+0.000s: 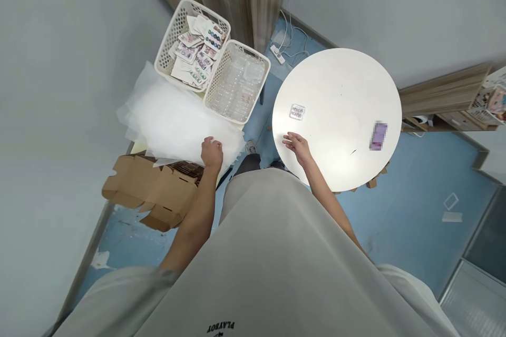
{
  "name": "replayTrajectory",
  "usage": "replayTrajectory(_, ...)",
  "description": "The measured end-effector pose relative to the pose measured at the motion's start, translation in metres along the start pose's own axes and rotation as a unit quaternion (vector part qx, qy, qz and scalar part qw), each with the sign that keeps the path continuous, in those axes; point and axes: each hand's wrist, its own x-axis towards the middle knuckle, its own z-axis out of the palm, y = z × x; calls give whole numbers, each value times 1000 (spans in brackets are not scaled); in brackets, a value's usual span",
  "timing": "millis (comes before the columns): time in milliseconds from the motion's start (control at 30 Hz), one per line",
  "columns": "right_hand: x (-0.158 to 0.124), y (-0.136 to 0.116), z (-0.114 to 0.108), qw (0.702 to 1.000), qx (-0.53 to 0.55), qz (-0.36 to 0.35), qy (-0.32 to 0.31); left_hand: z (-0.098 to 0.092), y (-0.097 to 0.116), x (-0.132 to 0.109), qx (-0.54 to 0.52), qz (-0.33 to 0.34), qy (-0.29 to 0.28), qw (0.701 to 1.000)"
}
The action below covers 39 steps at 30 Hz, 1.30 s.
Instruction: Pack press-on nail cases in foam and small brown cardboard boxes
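My left hand [212, 151] is over the right part of a stack of thin translucent white sheets [169, 116], its fingers curled; whether they pinch a sheet is too small to tell. Above the near-left part of a round white table [336, 168] is my right hand [297, 148], fingers apart and nothing between them. Just beyond it on the table lies a small clear case [297, 111] with small coloured pieces inside. A blurred purple item [378, 136] rests near the table's right edge.
Two white baskets stand beyond the sheets: one [164, 58] holds printed cards, the other [263, 66] clear plastic cases. Cardboard boxes [158, 189] lie at the left. A power strip [277, 54] with cables is on the floor. A wooden shelf [443, 92] stands at the right.
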Motion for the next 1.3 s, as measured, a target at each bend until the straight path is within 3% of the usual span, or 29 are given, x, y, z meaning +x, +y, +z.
replayTrajectory(233,-7,6,15,1000,3,-1,-25,8,0,2,62,30,12,998)
replayTrajectory(567,-10,11,15,1000,19,15,-20,18,-10,4,64,59,34,996)
replayTrajectory(1300,-19,16,30,1000,2,4,-28,0,-19,11,-2,34,15,999)
